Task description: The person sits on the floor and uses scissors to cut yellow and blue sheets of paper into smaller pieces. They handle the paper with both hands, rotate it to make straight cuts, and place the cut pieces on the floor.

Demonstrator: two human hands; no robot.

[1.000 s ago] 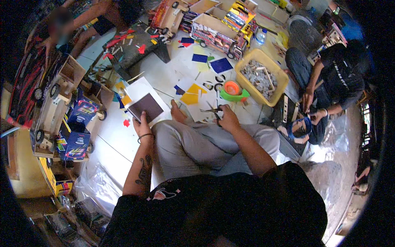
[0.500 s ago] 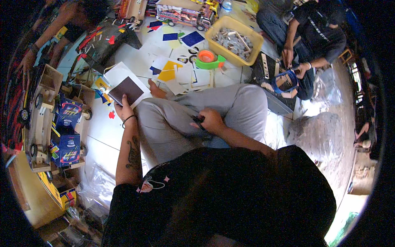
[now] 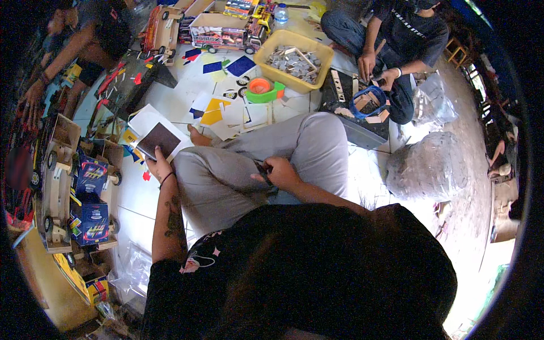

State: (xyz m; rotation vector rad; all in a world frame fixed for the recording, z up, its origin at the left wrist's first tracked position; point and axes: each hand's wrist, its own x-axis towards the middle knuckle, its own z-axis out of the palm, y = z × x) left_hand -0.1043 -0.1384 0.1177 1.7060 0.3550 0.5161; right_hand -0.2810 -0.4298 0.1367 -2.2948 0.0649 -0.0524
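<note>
My left hand point(image 3: 161, 164) grips the near edge of a dark brown rectangular sheet point(image 3: 161, 141), thumb on top. White sheets point(image 3: 148, 118) show behind and around the dark one, beside my left knee. Over my lap, my right hand point(image 3: 280, 172) is closed around a small black tool point(image 3: 264, 170); its kind is mostly hidden by the fingers. Beyond my legs lie yellow paper pieces point(image 3: 213, 113), white paper cuttings and blue rectangles point(image 3: 241, 66) on the tiles. A green tape dispenser point(image 3: 264, 95) with an orange roll stands behind them.
A yellow tub point(image 3: 326, 60) holds many small grey and wooden pieces. At right, a person point(image 3: 413, 34) works over a blue-rimmed basket point(image 3: 352, 102). Wooden toy trucks point(image 3: 60, 181) stand at left, where another person point(image 3: 85, 45) reaches. A filled plastic bag point(image 3: 426, 167) sits at right.
The whole view has shifted, so most things ahead of me appear further left. Both my hands keep their hold, and the dark sheet stays by my left knee.
</note>
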